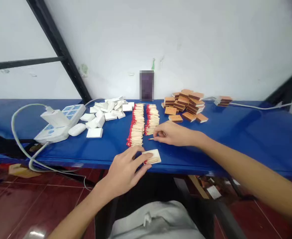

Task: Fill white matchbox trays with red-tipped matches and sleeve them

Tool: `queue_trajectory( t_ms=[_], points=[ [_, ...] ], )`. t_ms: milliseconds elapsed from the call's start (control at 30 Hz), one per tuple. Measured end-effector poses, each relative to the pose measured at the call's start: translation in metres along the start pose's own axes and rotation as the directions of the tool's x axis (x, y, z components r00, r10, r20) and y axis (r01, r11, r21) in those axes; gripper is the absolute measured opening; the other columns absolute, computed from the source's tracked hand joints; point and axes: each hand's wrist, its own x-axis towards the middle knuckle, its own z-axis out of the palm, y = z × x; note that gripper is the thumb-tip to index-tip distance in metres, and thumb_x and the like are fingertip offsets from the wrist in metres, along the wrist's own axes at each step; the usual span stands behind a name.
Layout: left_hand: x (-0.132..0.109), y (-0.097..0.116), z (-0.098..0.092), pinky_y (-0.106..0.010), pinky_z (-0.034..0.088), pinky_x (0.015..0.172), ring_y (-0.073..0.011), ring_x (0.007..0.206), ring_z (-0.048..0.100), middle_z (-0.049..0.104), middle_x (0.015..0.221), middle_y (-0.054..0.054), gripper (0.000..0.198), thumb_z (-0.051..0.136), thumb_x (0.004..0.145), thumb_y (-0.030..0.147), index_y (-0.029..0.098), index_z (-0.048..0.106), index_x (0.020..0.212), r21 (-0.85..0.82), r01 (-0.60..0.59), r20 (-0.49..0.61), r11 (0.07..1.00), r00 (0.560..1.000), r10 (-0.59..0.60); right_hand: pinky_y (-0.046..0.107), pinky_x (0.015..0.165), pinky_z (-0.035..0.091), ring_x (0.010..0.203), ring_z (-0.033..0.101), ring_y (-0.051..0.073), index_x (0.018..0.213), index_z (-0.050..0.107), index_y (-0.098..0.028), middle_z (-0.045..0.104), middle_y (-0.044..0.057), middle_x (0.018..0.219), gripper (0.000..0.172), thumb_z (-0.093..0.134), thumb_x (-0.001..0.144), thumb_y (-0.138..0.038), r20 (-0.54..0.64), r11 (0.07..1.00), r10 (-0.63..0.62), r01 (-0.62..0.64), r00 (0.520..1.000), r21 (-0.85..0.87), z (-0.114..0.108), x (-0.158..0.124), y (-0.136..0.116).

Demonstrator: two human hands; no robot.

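Near the table's front edge, my left hand (128,167) grips a small white matchbox tray (156,153), its fingers on the tray's left part. Some red-tipped matches lie inside that tray. Just above and to the right, my right hand (169,133) pinches a single match (151,139), red head pointing left. Two rows of matches lie behind the hands: a longer left row (137,124) and a shorter right row (152,116), the latter close to my right fingertips. All heads in the rows face left.
White tray pieces (95,132) are heaped at the left, orange-brown matchboxes (183,101) at the right. A power strip (61,122) with a plugged-in charger, a white mouse-shaped object (76,129) and cables occupy the far left. A dark pixelated rectangle (146,85) stands at the wall.
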Motion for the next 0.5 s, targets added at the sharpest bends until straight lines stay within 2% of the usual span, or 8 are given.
queue_trajectory(
  t_ms=[133, 267, 367, 500],
  points=[
    [0.001, 0.0, -0.003, -0.034, 0.055, 0.079, -0.0213, 0.097, 0.064, 0.061, 0.115, -0.009, 0.027, 0.051, 0.1, 0.03, 0.023, 0.058, 0.125, -0.031, 0.024, 0.024, 0.999, 0.999, -0.023, 0.024, 0.058, 0.033, 0.054, 0.045, 0.01, 0.08, 0.065, -0.016, 0.052, -0.005, 0.059, 0.015, 0.063, 0.09, -0.028, -0.049, 1.0, 0.004, -0.005, 0.999, -0.011, -0.001, -0.004, -0.005],
    [0.001, 0.001, -0.005, -0.034, 0.054, 0.081, -0.0208, 0.099, 0.065, 0.062, 0.116, -0.008, 0.028, 0.054, 0.099, 0.031, 0.024, 0.059, 0.125, -0.065, 0.046, 0.019, 0.997, 0.999, -0.045, 0.026, 0.068, 0.039, 0.071, 0.054, 0.014, 0.089, 0.066, -0.015, 0.064, 0.004, 0.08, 0.016, 0.052, 0.094, -0.018, -0.133, 0.99, -0.111, 0.099, 0.985, -0.096, 0.002, -0.003, -0.001],
    [0.001, 0.003, -0.005, -0.033, 0.053, 0.082, -0.0201, 0.1, 0.065, 0.064, 0.116, -0.006, 0.029, 0.059, 0.097, 0.032, 0.025, 0.059, 0.125, -0.114, 0.048, 0.02, 0.992, 0.999, -0.046, 0.029, 0.075, 0.041, 0.082, 0.058, 0.017, 0.096, 0.067, -0.014, 0.067, 0.008, 0.093, 0.018, 0.049, 0.096, -0.015, -0.108, 0.973, -0.146, 0.123, 0.983, -0.197, 0.006, 0.0, 0.004],
    [0.0, 0.003, -0.006, -0.033, 0.053, 0.083, -0.02, 0.099, 0.065, 0.065, 0.115, -0.006, 0.03, 0.06, 0.096, 0.032, 0.025, 0.06, 0.124, -0.134, 0.055, 0.004, 0.99, 0.998, -0.055, 0.03, 0.073, 0.04, 0.084, 0.059, 0.019, 0.097, 0.068, -0.015, 0.066, 0.008, 0.095, 0.02, 0.049, 0.098, -0.018, -0.081, 0.958, -0.109, 0.083, 0.991, -0.273, 0.01, 0.003, 0.007]
  ],
)
